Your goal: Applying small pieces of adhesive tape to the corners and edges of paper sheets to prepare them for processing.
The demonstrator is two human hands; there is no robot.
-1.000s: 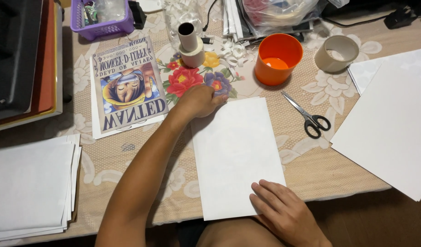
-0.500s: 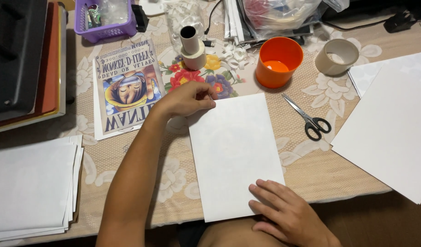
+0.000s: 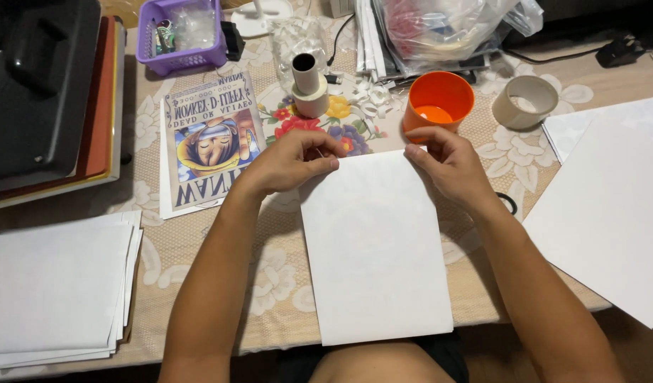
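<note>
My right hand (image 3: 447, 167) has moved up from the near edge of the white paper (image 3: 375, 248) to its far edge. Now both hands are at the far corners. My left hand (image 3: 291, 162) pinches the far left corner with bent fingers. My right hand presses the far right corner, fingers curled. The paper lies flat on the table (image 3: 284, 298), near the orange cup (image 3: 439, 99).

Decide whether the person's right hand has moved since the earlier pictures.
Yes. The right hand has gone from the near corner of the white sheet up to its far edge, close to the orange cup.
</note>
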